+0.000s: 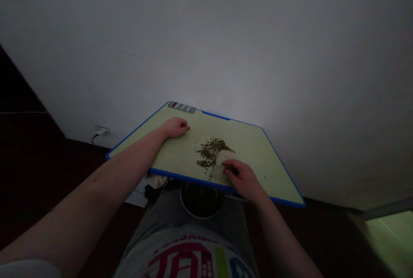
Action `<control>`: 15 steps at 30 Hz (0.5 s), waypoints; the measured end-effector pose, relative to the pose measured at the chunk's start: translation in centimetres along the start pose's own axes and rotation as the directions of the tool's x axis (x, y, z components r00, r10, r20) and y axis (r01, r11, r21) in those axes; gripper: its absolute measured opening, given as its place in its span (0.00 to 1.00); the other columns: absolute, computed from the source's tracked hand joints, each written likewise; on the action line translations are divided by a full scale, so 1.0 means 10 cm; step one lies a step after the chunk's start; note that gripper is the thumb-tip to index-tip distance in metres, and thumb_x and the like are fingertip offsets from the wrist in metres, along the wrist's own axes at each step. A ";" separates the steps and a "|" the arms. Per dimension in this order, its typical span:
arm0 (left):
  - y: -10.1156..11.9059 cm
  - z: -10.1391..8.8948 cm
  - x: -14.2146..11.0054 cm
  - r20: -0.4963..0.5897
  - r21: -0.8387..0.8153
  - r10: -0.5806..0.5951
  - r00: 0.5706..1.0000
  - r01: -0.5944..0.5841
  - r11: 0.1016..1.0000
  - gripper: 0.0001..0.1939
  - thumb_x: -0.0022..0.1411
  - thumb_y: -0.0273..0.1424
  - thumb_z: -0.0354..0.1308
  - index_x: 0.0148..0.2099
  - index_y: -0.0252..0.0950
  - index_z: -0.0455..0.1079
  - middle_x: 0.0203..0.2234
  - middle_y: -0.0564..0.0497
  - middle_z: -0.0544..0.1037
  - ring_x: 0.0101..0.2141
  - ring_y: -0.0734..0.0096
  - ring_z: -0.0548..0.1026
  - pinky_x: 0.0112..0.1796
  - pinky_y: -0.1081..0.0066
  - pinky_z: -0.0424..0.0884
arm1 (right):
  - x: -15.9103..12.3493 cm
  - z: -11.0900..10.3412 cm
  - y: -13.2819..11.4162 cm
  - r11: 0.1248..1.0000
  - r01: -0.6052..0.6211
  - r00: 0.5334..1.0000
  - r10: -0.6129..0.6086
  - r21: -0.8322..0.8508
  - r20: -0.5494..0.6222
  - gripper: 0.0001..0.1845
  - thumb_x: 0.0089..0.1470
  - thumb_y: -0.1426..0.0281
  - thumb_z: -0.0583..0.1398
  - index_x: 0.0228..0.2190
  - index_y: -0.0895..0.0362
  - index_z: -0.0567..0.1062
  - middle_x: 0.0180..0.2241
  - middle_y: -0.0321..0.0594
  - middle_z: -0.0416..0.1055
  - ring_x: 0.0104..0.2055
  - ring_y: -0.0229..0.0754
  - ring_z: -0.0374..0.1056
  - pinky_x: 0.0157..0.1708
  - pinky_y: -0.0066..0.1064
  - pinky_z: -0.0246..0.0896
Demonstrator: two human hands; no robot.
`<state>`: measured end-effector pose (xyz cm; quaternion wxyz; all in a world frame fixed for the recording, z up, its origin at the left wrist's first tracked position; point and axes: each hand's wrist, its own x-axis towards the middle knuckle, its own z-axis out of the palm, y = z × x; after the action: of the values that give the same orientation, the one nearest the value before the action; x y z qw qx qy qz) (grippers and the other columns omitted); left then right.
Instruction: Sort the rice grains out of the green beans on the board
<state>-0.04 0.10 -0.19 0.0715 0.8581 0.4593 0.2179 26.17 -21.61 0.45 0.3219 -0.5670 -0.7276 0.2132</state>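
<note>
Right hand (242, 177) pinches pale item (225, 156); left hand (175, 127) curled.

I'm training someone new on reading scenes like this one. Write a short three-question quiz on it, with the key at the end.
1. True or false: the round vessel is at the person's lap, by the near edge of the blue-edged board.
2. Where on the board does the printed strip lie?
a) in the middle
b) at the far edge, towards the left
c) at the near right corner
3. Fill in: the fingers nearer to the scattered small brown pieces belong to the ____ hand.

Key: 1. true; 2. b; 3. right, as in the right hand.
</note>
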 end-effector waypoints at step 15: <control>0.02 -0.02 -0.01 0.009 0.013 0.004 1.000 -0.004 1.000 0.18 0.53 0.42 0.46 0.24 0.34 0.67 0.17 0.52 0.67 0.20 0.76 0.60 0.24 0.72 0.52 | -0.07 -0.04 0.09 1.000 -0.005 0.999 0.006 0.021 -0.036 0.13 0.49 0.71 0.54 0.38 0.56 0.72 0.34 0.40 0.72 0.35 0.40 0.67 0.36 0.32 0.62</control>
<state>-0.02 -0.10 0.01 0.0676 0.8606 0.4585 0.2112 27.13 -22.08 -0.02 0.3403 -0.5693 -0.7179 0.2117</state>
